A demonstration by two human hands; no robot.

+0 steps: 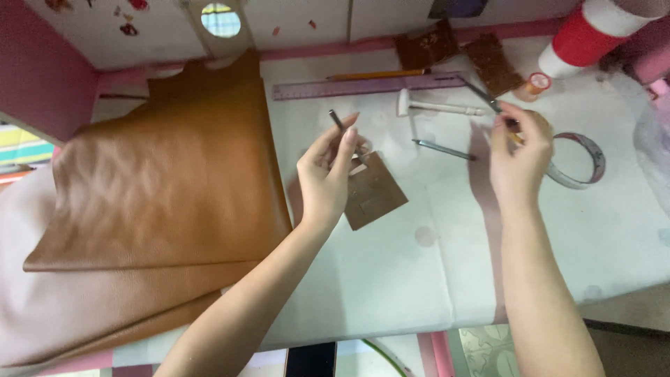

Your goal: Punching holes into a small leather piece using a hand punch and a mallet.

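A slim metal punch (337, 120) is pinched upright in the left hand (326, 174) above a small, stiff-looking brown leather piece (373, 192) on the white table (433, 265), best gripped mid-shaft, while scissors (488, 101) are closed upon by the right hand (518, 157).

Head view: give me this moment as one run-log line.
left hand: holds thin metal tool | right hand: pinches small tool | brown leather piece: under left hand | mallet: lying apart

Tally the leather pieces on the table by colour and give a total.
Tan: 1, the large tan hide
Dark brown: 3, the dark brown square by the left hand, and two dark brown scraps at the far edge
Total: 4
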